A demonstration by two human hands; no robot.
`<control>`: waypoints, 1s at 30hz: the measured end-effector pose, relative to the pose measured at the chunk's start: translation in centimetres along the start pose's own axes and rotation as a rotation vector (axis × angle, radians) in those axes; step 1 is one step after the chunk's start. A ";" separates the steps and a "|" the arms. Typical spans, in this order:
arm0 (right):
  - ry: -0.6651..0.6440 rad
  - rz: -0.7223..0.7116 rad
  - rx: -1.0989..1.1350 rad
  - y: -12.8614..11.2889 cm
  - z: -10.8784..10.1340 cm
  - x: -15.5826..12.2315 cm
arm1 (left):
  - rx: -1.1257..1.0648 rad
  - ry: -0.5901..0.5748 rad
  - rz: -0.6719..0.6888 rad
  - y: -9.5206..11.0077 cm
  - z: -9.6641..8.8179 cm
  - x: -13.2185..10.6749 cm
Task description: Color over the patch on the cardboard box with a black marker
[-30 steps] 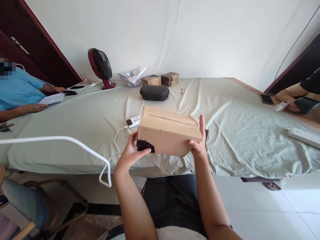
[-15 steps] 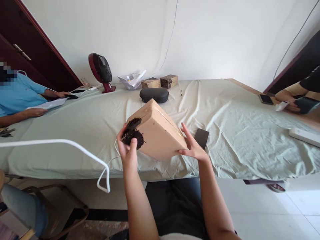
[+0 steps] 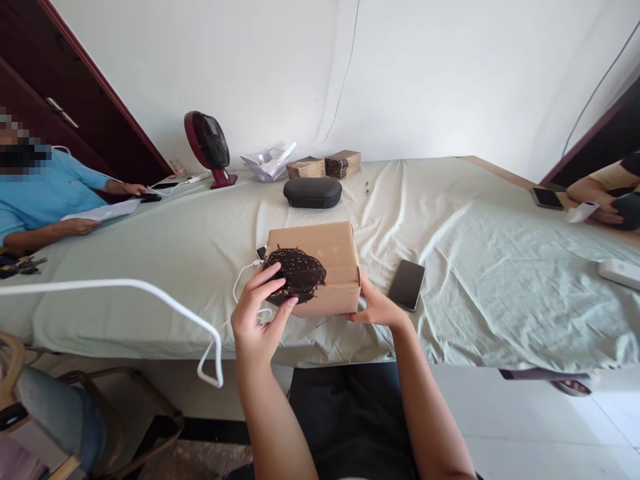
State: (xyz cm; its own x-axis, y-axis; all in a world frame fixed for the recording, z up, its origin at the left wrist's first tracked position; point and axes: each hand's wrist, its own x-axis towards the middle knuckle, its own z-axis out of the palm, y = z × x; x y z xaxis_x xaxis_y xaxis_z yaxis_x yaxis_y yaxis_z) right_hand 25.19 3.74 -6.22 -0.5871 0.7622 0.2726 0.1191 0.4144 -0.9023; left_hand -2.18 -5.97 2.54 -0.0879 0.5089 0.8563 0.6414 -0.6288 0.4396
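Note:
I hold a brown cardboard box (image 3: pixel 325 250) above the near edge of the table, its end face with a black scribbled patch (image 3: pixel 299 273) turned toward me. My left hand (image 3: pixel 257 317) grips the left side of that face, fingers curled over the black patch. My right hand (image 3: pixel 376 308) supports the box's lower right corner from below, fingers closed against it. A white cable (image 3: pixel 239 283) runs under the box on the left.
A black phone (image 3: pixel 407 284) lies right of the box on the pale green sheet (image 3: pixel 475 267). Farther back sit a black case (image 3: pixel 313 191), two small boxes (image 3: pixel 325 165), a red fan (image 3: pixel 207 147). A person in blue (image 3: pixel 45 200) sits left; another person's hands (image 3: pixel 600 200) are right.
The box has been rotated in my hands: first its long side faced me, then it tilted, and now its black-marked end faces me. The phone beneath it is uncovered.

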 end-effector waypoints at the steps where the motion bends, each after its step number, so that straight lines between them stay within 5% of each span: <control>1: 0.001 0.013 -0.001 0.0 0.0 0.0 | 0.024 -0.003 0.018 0.2 -0.2 0.2; 17: 0.020 0.042 0.001 0.6 0.2 0.3 | 0.128 -0.009 0.077 1.5 -0.6 0.7; 23: 0.022 0.052 0.015 0.6 0.2 0.4 | 0.174 -0.095 0.060 1.7 -0.5 0.5; 30: 0.027 0.083 0.184 0.5 -0.6 0.0 | 0.192 -0.074 0.033 1.8 -0.8 0.5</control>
State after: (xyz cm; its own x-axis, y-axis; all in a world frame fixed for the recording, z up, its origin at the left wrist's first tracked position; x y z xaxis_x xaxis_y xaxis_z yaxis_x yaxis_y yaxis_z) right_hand 25.75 4.23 -6.44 -0.5596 0.8039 0.2013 0.0167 0.2538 -0.9671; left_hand -1.66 -7.32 3.94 -0.0132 0.5360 0.8441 0.7771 -0.5257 0.3460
